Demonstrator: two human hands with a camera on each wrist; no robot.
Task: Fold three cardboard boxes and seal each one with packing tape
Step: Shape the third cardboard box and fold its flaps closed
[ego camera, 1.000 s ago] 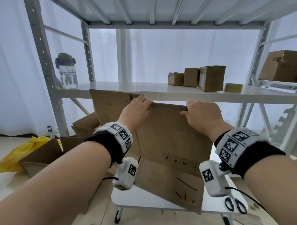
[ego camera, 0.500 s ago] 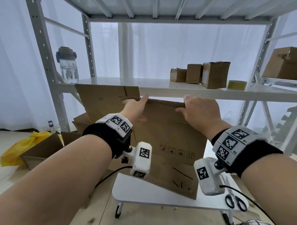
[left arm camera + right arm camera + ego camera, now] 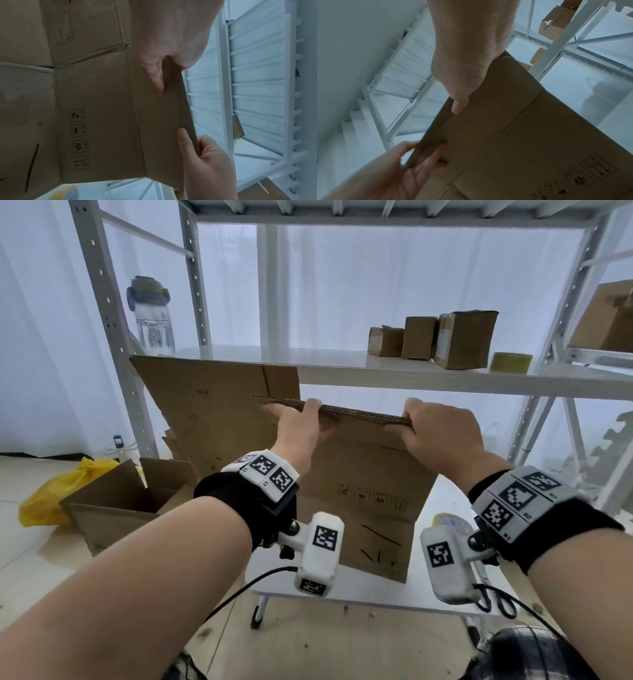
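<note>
Both hands (image 3: pixel 301 429) (image 3: pixel 442 433) grip box (image 3: pixel 359 474) (fingertips hidden)

Both arms raised forward; left hand (image 3: pixel 301 426) and right hand (image 3: pixel 442 433) pinching, fingers (image 3: pixel 155 75) curled.

The flattened cardboard box (image 3: pixel 373 474) carried a row of four boxed handling pictograms (image 3: pixel 79 138) on its near face; among them a pair of upright arrows, an umbrella and cupped hands could be made out, with small characters beside each too fine to read. A short printed mark (image 3: pixel 202 392) on the far left flap was illegible. The wrist bands (image 3: pixel 265 474) and wrist cameras (image 3: pixel 323 537) bore black-and-white square code markers, not readable text.
</note>
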